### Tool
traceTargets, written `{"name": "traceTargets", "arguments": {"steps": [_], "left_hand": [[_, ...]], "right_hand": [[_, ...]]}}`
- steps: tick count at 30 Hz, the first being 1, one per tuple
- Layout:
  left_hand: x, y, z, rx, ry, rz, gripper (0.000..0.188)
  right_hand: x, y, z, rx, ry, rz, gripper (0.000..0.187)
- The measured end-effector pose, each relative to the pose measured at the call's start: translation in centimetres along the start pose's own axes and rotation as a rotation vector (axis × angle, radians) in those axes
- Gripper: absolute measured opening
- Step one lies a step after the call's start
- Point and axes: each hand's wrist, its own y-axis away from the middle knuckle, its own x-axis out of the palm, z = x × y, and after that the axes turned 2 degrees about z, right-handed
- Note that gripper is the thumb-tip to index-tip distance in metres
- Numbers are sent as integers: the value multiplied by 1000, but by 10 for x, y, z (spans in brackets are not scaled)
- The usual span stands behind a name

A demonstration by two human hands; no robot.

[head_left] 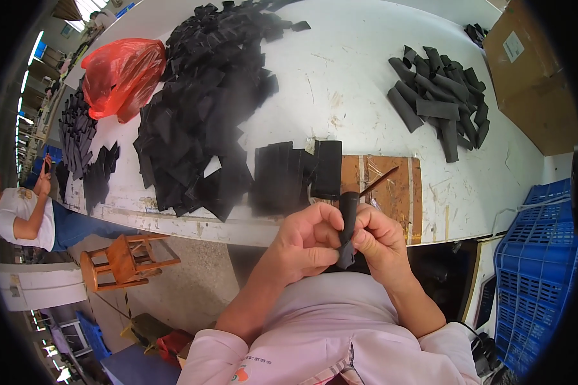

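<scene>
My left hand [308, 240] and my right hand [380, 240] meet in front of my chest, both gripping a small black fabric tube [347, 218] that stands upright between the fingers. A thin brown stick [379, 181] pokes up and to the right from my right hand. Just beyond my hands, on the white table [340, 77], lies a row of flat black fabric pieces [295, 173] beside a brown wooden board [392, 192].
A big heap of flat black pieces [205, 102] covers the table's left half. A pile of black rolled tubes [440, 96] lies at the right. A red plastic bag [122, 74], a cardboard box [533, 77], a blue crate [536, 256], a wooden stool [125, 260] and a seated person [19, 205] surround it.
</scene>
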Motion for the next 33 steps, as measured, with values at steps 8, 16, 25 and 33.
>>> {"name": "traceTargets", "arguments": {"steps": [8, 16, 25, 33], "left_hand": [[9, 0, 7, 199, 67, 51, 66], [16, -2, 30, 766, -997, -443, 36], [17, -8, 36, 809, -1083, -525, 14], [1, -11, 22, 189, 281, -134, 32]], "right_hand": [[-4, -18, 28, -722, 820, 24, 13], [7, -6, 18, -390, 634, -132, 12], [9, -5, 12, 20, 403, -237, 12], [6, -5, 8, 62, 133, -302, 12]]}}
